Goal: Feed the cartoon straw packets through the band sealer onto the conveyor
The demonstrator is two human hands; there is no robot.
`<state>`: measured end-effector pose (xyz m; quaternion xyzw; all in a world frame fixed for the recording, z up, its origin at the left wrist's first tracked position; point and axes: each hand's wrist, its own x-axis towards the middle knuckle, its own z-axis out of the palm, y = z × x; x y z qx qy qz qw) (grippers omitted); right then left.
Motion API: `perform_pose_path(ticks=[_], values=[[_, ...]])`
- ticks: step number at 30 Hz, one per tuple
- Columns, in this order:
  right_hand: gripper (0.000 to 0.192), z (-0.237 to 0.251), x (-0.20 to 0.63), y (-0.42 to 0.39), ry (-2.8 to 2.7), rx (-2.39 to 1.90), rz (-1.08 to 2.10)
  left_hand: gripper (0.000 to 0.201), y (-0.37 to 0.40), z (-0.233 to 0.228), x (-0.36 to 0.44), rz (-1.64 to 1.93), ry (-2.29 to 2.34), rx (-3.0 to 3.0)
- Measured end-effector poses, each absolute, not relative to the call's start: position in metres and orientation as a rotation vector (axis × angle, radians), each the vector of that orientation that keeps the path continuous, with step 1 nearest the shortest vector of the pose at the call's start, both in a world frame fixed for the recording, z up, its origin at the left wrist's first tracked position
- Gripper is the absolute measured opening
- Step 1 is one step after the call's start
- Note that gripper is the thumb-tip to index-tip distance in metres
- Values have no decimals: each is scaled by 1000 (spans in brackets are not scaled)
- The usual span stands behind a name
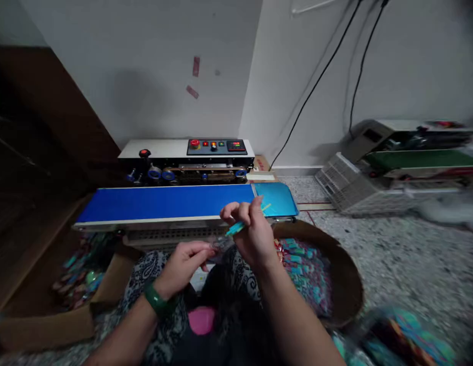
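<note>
Where the person's two hands meet above the lap, a slim bundle of teal sticks (235, 229) lies across the right hand (254, 229), its lower end pointing at a clear plastic sleeve (220, 245) just beside it. The right fingers are curled in around the bundle; the left hand (190, 259) pinches the edge of the sleeve between thumb and forefinger. Whether the bundle's end has entered the sleeve cannot be told.

The step looks like bringing bundle and sleeve together. It would likely go best with the sleeve's mouth spread, the sticks kept in line with it, and light pressure, since such thin film could snag or crumple.

Beyond the hands runs the blue conveyor belt (164, 203) of a band sealer (156, 148), a perforated pale basket (156, 236) beneath it. To the right, a round brown tub (347, 277) holds rows of teal-and-red packets (303, 269). On the left, an open cardboard box (46, 328) contains a loose heap of multicoloured pieces (84, 277), too dim to identify. A clear bag (415, 333) of teal and dark-red items sits at lower right, blurred. Farther off, a white lattice crate (337, 185) stands by a green-belted machine (423, 158); its contents are unclear.
</note>
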<state>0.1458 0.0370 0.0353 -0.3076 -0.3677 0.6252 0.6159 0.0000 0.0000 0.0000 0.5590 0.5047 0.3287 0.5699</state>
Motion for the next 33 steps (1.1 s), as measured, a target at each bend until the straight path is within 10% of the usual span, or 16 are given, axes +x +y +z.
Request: perform_pose_path(ticks=[14, 19, 27, 33], values=[[34, 29, 163, 33, -1868, -896, 1424, 23, 1, -1, 5, 808, 1079, 1068], [56, 26, 178, 32, -1612, -865, 1459, 16, 4, -3, 5, 973, 1090, 841], [11, 23, 170, 29, -1532, -1020, 1331, 24, 3, 19, 9, 1000, 1045, 747], [12, 17, 165, 30, -1414, -1071, 1406, 21, 5, 20, 8, 885, 1222, 961]])
